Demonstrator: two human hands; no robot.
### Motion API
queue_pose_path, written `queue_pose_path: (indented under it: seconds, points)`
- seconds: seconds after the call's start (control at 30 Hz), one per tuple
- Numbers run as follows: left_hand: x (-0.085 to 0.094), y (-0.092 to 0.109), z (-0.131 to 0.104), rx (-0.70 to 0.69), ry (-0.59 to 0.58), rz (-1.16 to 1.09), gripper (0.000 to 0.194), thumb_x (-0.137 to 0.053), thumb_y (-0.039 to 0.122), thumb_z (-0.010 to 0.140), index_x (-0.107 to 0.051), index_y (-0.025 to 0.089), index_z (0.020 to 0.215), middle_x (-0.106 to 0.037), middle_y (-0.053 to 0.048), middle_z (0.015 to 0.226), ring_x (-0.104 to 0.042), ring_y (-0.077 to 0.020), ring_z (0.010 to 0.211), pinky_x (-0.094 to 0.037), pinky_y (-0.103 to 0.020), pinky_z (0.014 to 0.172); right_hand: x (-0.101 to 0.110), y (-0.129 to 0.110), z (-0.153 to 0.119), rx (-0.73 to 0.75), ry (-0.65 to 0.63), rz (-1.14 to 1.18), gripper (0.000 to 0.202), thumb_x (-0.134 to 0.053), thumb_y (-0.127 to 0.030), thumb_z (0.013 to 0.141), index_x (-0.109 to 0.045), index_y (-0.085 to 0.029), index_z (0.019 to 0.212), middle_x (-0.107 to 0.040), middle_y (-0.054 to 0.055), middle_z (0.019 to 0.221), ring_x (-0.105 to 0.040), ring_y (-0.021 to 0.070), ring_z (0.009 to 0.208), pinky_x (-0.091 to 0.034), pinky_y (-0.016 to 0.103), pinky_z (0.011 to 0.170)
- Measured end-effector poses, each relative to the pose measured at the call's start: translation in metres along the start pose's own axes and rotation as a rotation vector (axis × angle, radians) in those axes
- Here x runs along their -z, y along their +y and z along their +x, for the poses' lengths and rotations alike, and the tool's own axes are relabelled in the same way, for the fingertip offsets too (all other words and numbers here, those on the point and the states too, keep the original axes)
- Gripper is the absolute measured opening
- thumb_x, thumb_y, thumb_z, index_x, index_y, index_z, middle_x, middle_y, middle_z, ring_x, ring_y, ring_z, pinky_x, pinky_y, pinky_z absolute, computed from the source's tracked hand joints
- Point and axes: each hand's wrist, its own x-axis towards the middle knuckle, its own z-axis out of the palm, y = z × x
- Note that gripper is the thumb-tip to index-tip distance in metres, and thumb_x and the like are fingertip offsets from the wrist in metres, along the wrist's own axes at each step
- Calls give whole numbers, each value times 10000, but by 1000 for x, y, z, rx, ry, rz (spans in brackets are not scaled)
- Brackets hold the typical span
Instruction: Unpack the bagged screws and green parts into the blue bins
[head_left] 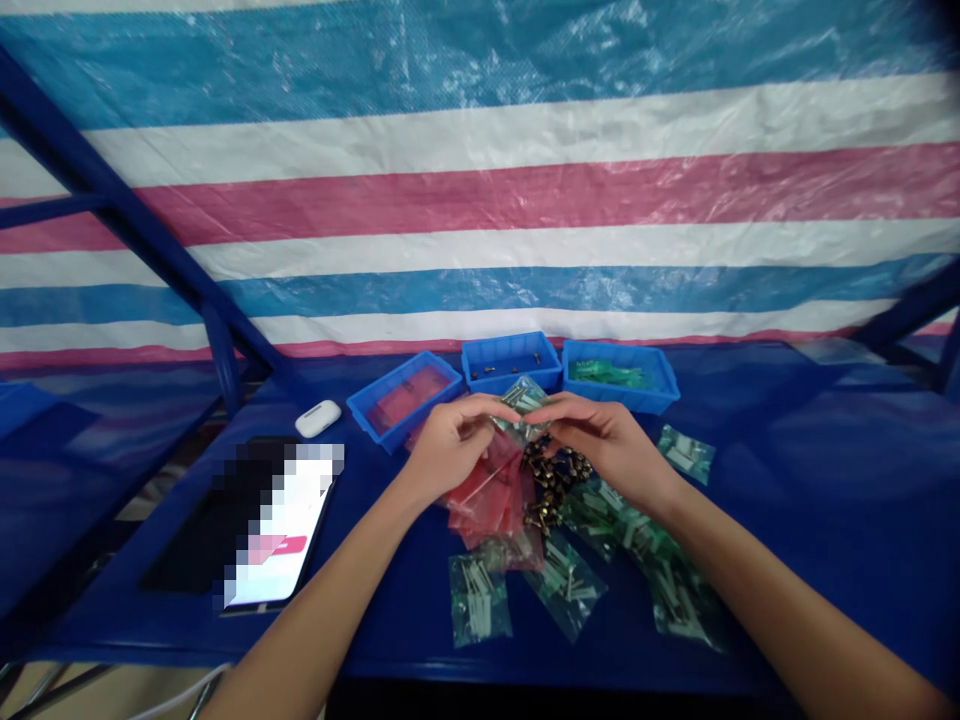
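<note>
Between my left hand (455, 440) and my right hand (600, 440) is a small clear plastic bag (525, 393) with pale, stick-like pieces inside. The fingers of both hands pinch it, one hand from each side. Below the left hand lie red plastic bags (491, 505) in a loose stack. A heap of small brass-coloured metal parts (551, 490) is under the right hand, partly hidden by it. More clear bags with pale and green pieces lie nearer to me, among them one bag (480, 600) in front and a pile (675, 580) beside my right forearm.
Three blue bins stand at the back: a left bin (360, 405) with red bags, a middle bin (472, 350) with a few small parts, a right bin (667, 400) with green pieces. A tablet (281, 570) and a white case (318, 418) lie left. One bag (686, 453) lies right.
</note>
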Motion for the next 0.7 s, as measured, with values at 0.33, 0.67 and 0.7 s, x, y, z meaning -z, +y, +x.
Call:
queue_pose_path:
  seconds: [0.33, 0.67, 0.7]
  points:
    - [-4, -2, 2, 109, 112, -171, 273, -695, 327, 817, -592, 187, 1027, -667, 4, 782, -565, -82, 578, -450, -196, 553, 0, -2, -3, 55, -75, -189, 202, -560, -268, 896, -733, -246, 997, -609, 49, 1061, -583, 154, 827, -464, 275, 674]
    - [-7, -7, 1, 189, -53, -276, 295, -748, 289, 764, -689, 153, 1019, -723, -72, 939, -672, -161, 767, -528, -257, 656, -4, 2, 0, -47, 83, -71, 297, -657, -331, 843, -541, -244, 1102, -650, 0, 830, -582, 132, 662, -477, 264, 604]
    - [-7, -7, 1, 188, -52, -287, 283, -750, 289, 761, -694, 151, 1003, -723, -73, 939, -669, -159, 757, -528, -254, 638, -4, 1, 0, -77, 71, -61, 318, -657, -340, 842, -529, -242, 1116, -647, -7, 788, -585, 132, 636, -478, 261, 587]
